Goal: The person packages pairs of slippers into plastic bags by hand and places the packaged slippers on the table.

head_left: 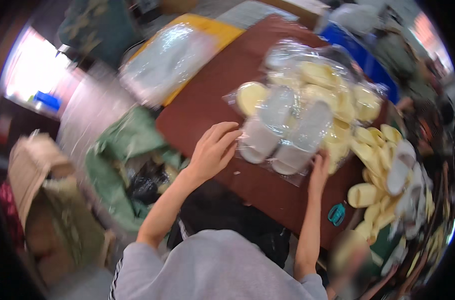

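A pair of grey slippers (304,141) lies in a clear plastic bag on the brown tabletop (197,107), in front of a heap of bagged pale yellow slippers (320,75). At the left edge of this pair is my left hand (215,151), palm down, fingers stretched out and a little apart, with nothing in it. My right hand (318,172) is at the near right edge of the same bag, its fingers apart and close to the plastic. Blur hides whether those fingertips touch the bag.
Loose yellow and grey slippers (375,192) are piled to the right. A teal ring-shaped item (336,214) lies near the table's right corner. Flat clear bags (165,60) rest on a yellow sheet at the far left. Beside the table stands a green sack (120,160); a cardboard box (37,160) is further left.
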Available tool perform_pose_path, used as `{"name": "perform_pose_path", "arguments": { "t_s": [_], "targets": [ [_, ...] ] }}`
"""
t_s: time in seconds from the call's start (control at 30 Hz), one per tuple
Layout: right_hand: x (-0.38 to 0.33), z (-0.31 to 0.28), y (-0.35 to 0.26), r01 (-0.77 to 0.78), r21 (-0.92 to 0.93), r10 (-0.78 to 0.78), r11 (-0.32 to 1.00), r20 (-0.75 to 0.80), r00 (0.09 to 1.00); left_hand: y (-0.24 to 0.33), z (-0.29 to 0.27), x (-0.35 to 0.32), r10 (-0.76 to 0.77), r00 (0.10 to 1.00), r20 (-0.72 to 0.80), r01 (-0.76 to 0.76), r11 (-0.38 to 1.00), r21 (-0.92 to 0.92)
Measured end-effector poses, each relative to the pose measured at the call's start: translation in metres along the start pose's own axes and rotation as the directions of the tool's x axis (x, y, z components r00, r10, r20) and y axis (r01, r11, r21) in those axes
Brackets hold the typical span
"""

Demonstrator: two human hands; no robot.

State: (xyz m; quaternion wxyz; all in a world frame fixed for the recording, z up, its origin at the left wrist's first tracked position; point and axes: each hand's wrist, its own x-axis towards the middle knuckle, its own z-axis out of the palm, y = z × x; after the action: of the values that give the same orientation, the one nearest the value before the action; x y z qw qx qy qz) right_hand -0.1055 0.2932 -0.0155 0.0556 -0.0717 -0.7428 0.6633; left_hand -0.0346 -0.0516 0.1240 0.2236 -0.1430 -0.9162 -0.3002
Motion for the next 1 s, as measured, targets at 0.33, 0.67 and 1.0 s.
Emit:
{"name": "perform_pose_path", "arguments": {
  "t_s": [0.33, 0.67, 1.0],
  "targets": [
    [-0.062, 0.004, 0.039, 0.2, -0.524, -0.175, 0.828, 0.097, 0.98, -0.27, -0.041, -0.396, -0.988, -0.044, -0.146, 0.989, -0.023, -0.144],
    [-0.069, 0.026, 0.034, 0.097, -0.552, -0.068, 0.828, 0.073, 0.995, -0.375, -0.125, -0.239, -0.946, 0.316, -0.076, 0.699, 0.286, -0.655],
    [-0.065, 0.026, 0.047, 0.027, -0.662, -0.004, 0.749, 0.037, 0.999, -0.394, 0.028, -0.357, -0.911, -0.154, -0.383, 0.891, 0.039, -0.452]
  ]
}}
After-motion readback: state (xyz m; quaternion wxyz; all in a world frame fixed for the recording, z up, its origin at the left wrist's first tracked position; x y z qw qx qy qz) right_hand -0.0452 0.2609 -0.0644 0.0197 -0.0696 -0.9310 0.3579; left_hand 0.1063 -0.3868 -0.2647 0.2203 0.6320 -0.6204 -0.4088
